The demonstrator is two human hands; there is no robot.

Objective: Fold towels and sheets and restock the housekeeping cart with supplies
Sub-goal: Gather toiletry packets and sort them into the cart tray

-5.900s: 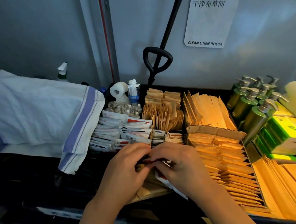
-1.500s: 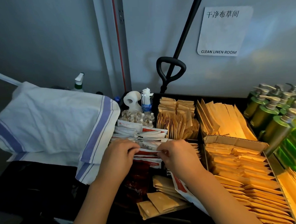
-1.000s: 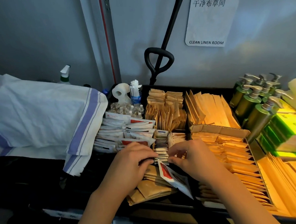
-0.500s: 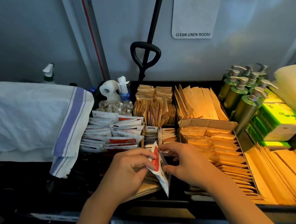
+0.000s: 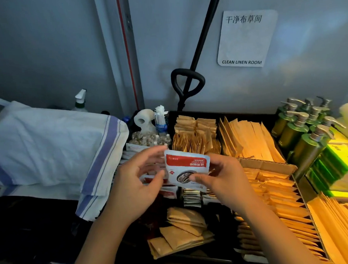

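My right hand [image 5: 222,181] pinches a red-and-white sachet [image 5: 186,163] by its lower right corner and holds it flat above the black cart tray [image 5: 188,113]. My left hand [image 5: 137,186] is beside the sachet's left edge, fingers loosely spread, a fingertip near its top corner; it holds nothing. Below the hands lie more red-and-white sachets [image 5: 168,192] and a row of small packets [image 5: 190,197]. A folded white towel with blue stripes [image 5: 55,150] lies on the left.
Brown paper packets [image 5: 195,138] fill the tray's compartments, with a loose pile [image 5: 180,230] at the front. Green pump bottles [image 5: 302,129] and green boxes [image 5: 340,163] stand on the right. A black handle [image 5: 186,84], a spray bottle [image 5: 79,100] and a paper roll [image 5: 143,118] are behind.
The sachet has been lifted from low over the tray and turned flat to face me. My left hand has let go of it and opened; my right hand keeps it.
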